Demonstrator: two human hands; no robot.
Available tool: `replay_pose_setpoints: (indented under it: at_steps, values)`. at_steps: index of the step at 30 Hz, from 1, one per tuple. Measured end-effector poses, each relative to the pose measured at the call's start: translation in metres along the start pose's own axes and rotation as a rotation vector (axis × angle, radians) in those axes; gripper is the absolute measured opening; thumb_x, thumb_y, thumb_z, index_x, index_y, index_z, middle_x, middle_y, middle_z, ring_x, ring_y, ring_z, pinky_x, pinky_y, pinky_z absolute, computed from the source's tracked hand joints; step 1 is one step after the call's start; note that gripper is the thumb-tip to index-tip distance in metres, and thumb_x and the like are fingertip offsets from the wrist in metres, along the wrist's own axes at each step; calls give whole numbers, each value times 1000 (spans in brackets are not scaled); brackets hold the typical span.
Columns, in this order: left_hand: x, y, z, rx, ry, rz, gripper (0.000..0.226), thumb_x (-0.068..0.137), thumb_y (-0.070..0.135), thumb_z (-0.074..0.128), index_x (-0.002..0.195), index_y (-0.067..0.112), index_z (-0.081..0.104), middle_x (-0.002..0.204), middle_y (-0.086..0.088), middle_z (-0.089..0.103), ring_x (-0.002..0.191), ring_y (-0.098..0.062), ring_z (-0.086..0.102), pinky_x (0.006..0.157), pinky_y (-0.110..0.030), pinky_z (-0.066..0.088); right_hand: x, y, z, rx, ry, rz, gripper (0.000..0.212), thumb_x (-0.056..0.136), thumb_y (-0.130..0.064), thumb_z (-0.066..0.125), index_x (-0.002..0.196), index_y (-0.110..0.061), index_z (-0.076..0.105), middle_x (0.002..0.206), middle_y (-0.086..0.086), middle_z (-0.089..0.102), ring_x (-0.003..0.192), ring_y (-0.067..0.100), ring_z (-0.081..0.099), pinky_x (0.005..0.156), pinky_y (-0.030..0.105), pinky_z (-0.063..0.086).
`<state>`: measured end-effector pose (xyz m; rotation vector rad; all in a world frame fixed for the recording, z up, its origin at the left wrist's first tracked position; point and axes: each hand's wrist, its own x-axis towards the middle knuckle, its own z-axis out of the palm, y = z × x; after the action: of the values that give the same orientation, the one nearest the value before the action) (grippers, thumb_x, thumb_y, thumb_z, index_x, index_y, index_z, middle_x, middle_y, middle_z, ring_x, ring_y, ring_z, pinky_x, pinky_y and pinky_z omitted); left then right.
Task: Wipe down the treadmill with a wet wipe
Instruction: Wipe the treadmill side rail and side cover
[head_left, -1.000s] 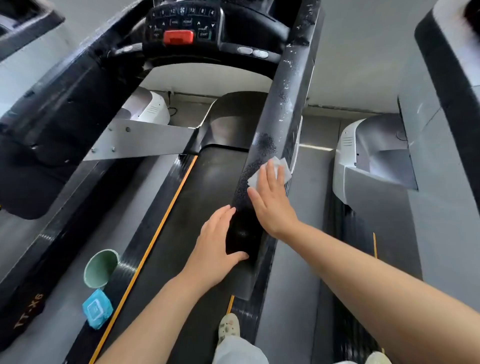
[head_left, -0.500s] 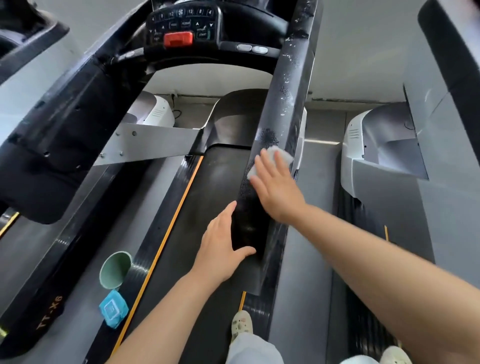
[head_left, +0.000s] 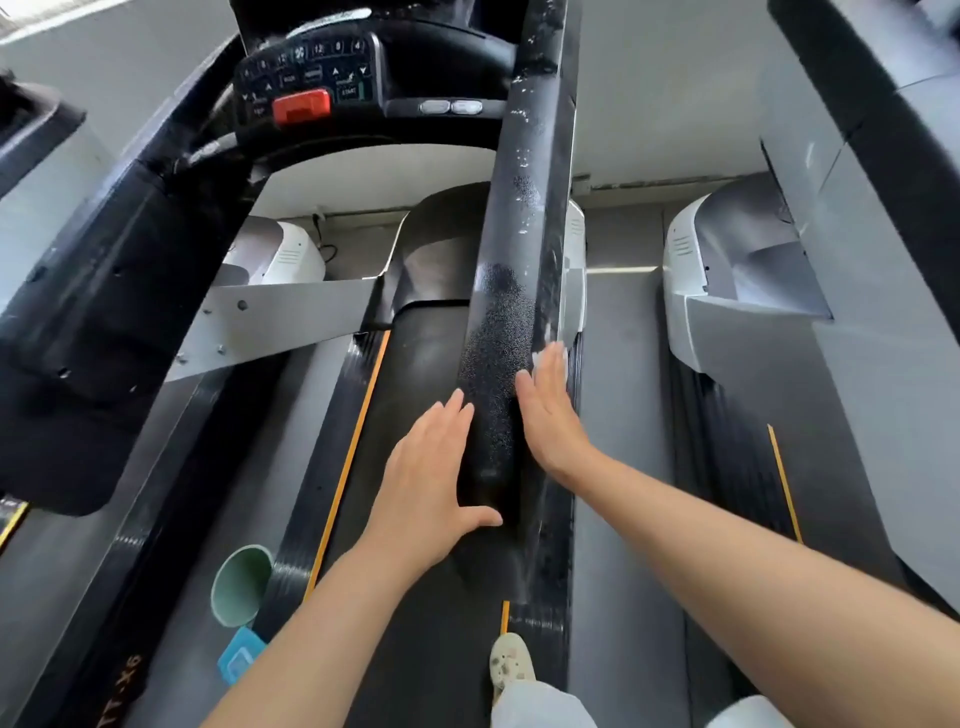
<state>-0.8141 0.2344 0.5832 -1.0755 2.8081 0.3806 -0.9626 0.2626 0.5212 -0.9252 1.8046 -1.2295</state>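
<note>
The treadmill's right handrail (head_left: 524, 218) is a long black bar running from the console (head_left: 311, 78) towards me, speckled with white marks. My right hand (head_left: 548, 415) lies flat with straight fingers on the rail's right side, pressing a white wet wipe (head_left: 540, 356) of which only a small edge shows past the fingertips. My left hand (head_left: 431, 478) rests on the rail's left side near its lower end, fingers straight, thumb hooked under the bar's end.
The black running belt (head_left: 415, 364) with orange edge lines lies below. A green cup (head_left: 241, 584) and a blue wipe pack (head_left: 240, 660) stand on the left floor strip. A second treadmill (head_left: 737, 291) stands on the right. My shoe (head_left: 511, 662) is on the belt.
My right hand with the wipe has slid from the top of the rail over to its right side, hiding most of the wipe. The camera leaned forward; my left hand stayed on the rail.
</note>
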Motion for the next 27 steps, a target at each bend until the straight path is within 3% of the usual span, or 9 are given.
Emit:
replay_pose_setpoints:
  at_steps: [3, 8, 11, 14, 16, 19, 21, 24, 27]
  values:
    - [5, 1, -5, 77, -42, 29, 112, 70, 57, 71, 151, 22, 2, 158, 11, -6, 145, -10, -5, 115, -26, 6, 38, -4, -23, -31, -18, 32, 57, 104, -31, 17, 148, -10, -14, 156, -1, -21, 142, 7, -18, 110, 20, -11]
    - [8, 2, -6, 99, -17, 29, 113, 65, 58, 74, 151, 22, 9, 158, 10, 2, 145, -9, 5, 114, -26, 10, -36, 16, 17, 67, -48, -179, 65, 98, -43, 18, 138, -23, -29, 146, -15, -35, 137, -2, -28, 112, 17, -14]
    - [9, 5, -7, 89, -14, 37, 114, 61, 55, 78, 150, 20, 17, 158, 8, 10, 144, -11, 14, 113, -26, 14, -25, 12, 10, 112, -3, -155, 62, 103, -32, 21, 141, -19, -26, 149, -9, -31, 133, -4, -32, 113, 18, -15]
    - [9, 6, -7, 62, -3, 23, 114, 54, 49, 85, 147, 17, 29, 156, 5, 20, 141, -15, 26, 111, -30, 21, 48, -16, -16, 91, 64, -41, 62, 96, -40, 18, 147, -6, 8, 157, 5, 1, 143, 10, -5, 119, 35, -1]
    - [10, 7, -8, 59, 4, 23, 113, 53, 47, 86, 146, 16, 31, 155, 5, 22, 139, -15, 28, 110, -30, 23, 72, -27, -28, 70, 77, 2, 55, 85, -51, 16, 122, -11, 25, 137, -1, 20, 131, 12, 15, 116, 39, 9]
    - [9, 9, -9, 69, -12, 6, 114, 50, 46, 88, 145, 14, 34, 153, 2, 27, 136, -18, 34, 109, -33, 27, 40, -9, -17, 48, 5, -103, 58, 100, -36, 21, 149, -13, -2, 158, 1, -8, 143, 7, -11, 118, 33, -6]
    - [9, 5, -5, 73, 16, 18, 115, 38, 43, 92, 137, 7, 45, 147, -5, 40, 127, -26, 47, 102, -40, 37, -14, 5, -1, 80, -44, -186, 63, 102, -28, 23, 144, -17, -23, 153, -6, -29, 139, 2, -25, 117, 27, -11]
    - [10, 2, -1, 54, 40, -7, 115, 31, 41, 93, 131, 3, 52, 140, -11, 49, 118, -31, 55, 94, -45, 44, -53, 19, 15, 119, -91, -253, 65, 96, -35, 22, 138, -26, -27, 150, -10, -34, 137, -2, -28, 113, 19, -14]
    - [10, 6, -5, 61, 39, 1, 114, 38, 40, 92, 137, 6, 46, 147, -6, 40, 127, -27, 47, 101, -40, 36, -5, 5, -1, 103, -29, -141, 62, 102, -28, 22, 142, -16, -23, 153, -3, -28, 139, 4, -25, 116, 25, -12]
